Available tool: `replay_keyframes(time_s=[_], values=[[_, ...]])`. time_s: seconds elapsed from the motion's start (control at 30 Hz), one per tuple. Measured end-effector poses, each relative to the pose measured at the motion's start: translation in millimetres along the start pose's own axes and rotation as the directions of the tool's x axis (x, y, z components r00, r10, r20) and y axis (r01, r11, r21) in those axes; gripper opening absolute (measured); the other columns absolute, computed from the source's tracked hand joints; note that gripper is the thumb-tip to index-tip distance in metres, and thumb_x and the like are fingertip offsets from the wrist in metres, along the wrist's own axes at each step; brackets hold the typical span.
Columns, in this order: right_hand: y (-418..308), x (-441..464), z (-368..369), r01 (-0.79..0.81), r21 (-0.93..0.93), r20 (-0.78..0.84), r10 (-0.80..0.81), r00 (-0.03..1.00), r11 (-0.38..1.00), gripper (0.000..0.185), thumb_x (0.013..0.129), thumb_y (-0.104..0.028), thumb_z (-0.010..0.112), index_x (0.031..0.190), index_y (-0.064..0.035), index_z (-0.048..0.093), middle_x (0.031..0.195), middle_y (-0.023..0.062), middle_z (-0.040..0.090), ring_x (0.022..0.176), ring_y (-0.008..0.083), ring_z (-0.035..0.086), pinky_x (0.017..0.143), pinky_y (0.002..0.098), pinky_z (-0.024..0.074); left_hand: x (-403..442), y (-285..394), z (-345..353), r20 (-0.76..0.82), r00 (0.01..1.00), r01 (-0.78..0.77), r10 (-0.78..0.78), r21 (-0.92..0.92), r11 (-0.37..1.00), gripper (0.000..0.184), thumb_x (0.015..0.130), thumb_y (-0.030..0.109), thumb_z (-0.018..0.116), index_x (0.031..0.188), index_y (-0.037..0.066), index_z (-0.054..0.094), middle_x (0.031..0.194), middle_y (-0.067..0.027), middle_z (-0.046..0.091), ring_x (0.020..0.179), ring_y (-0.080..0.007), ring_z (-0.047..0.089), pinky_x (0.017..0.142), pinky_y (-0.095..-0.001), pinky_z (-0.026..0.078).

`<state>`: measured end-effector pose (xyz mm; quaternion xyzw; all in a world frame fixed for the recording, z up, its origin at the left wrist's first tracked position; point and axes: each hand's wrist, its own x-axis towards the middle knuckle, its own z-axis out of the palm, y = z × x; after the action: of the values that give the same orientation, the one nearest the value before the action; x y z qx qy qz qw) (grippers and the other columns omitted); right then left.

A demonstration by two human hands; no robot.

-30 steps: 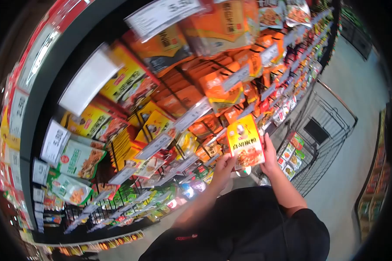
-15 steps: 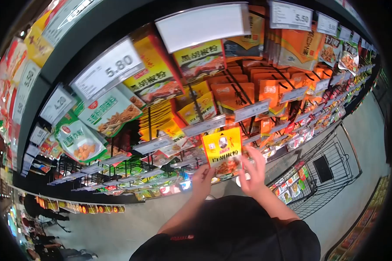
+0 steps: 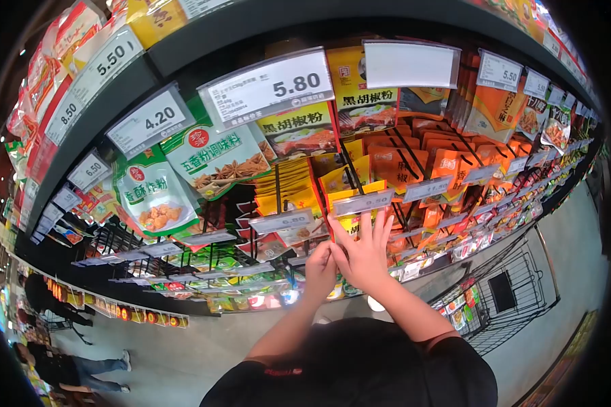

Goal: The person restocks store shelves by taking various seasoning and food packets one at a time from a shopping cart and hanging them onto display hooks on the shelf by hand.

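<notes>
My right hand [image 3: 365, 254] is raised in front of the hanging packets with its fingers stretched out and spread. Its fingertips reach the lower edge of a price tag [image 3: 363, 202], over a yellow pepper powder packet [image 3: 347, 226] that the tag and fingers partly cover. Beside it, my left hand [image 3: 320, 268] has its fingers curled in, close to the right thumb; whether anything is inside them is hidden. More yellow packets [image 3: 332, 178] hang on the hooks just above. Larger black pepper powder packets [image 3: 300, 132] hang higher up.
Orange seasoning packets [image 3: 395, 161] hang to the right, green and white ones [image 3: 214, 159] to the left. Price tags [image 3: 268, 88] jut out from the shelf edge and hooks. A wire shopping cart [image 3: 506, 288] holding packets stands at right. People [image 3: 68, 366] are at lower left.
The yellow packet has gone from in front of my hands to behind the price tag, largely covered. My right hand has risen and spread its fingers. The view has shifted left.
</notes>
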<state>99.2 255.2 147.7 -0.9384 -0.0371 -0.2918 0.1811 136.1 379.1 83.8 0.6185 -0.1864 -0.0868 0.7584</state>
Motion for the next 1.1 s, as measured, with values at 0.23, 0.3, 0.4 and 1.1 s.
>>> replay_keyframes(time_s=[0.23,0.3,0.4,1.1], values=[[-3,11,0,-0.004,-0.068,-0.055,0.0,0.998,0.998,0.046,0.089,-0.033,0.057,0.135,-0.0282,0.053,0.119,0.0225,0.045,0.12,0.0526,0.034,0.101,0.0745,0.0136,9,-7,5,0.035,0.989,-0.14,0.143,-0.064,0.988,0.018,0.101,0.017,0.049,0.107,0.0,0.053,0.094,-0.0032,0.063,0.081,-0.0043,0.056,0.068,-0.0193,0.044],[-5,11,1,0.006,-0.105,-0.059,-0.012,0.998,0.994,0.048,0.089,-0.034,0.058,0.136,-0.0278,0.053,0.112,0.0193,0.046,0.118,0.0501,0.036,0.101,0.0742,0.0145,8,-9,5,0.029,0.993,-0.115,0.118,-0.086,0.99,0.02,0.101,0.02,0.05,0.106,0.001,0.053,0.093,-0.0029,0.063,0.08,-0.0044,0.056,0.068,-0.0191,0.043],[-10,16,2,-0.003,-0.116,-0.029,0.0,1.0,0.993,0.05,0.089,-0.035,0.057,0.138,-0.0268,0.051,0.119,0.0195,0.047,0.12,0.0486,0.036,0.1,0.0751,0.0135,8,-7,7,0.013,0.997,-0.069,0.072,-0.13,0.989,0.022,0.102,0.022,0.047,0.103,0.001,0.053,0.09,-0.0025,0.061,0.079,-0.0054,0.055,0.069,-0.0204,0.043],[87,-113,22,-0.019,0.158,-0.152,0.044,0.987,0.987,0.037,0.077,-0.011,0.07,0.113,-0.0084,0.065,0.126,0.0174,0.054,0.116,0.0382,0.054,0.091,0.0466,0.0473,-70,-34,-10,0.051,0.976,0.174,-0.212,0.401,0.899,0.026,0.098,0.01,0.051,0.119,-0.001,0.06,0.093,-0.0092,0.066,0.071,-0.0093,0.058,0.06,-0.0222,0.047]])
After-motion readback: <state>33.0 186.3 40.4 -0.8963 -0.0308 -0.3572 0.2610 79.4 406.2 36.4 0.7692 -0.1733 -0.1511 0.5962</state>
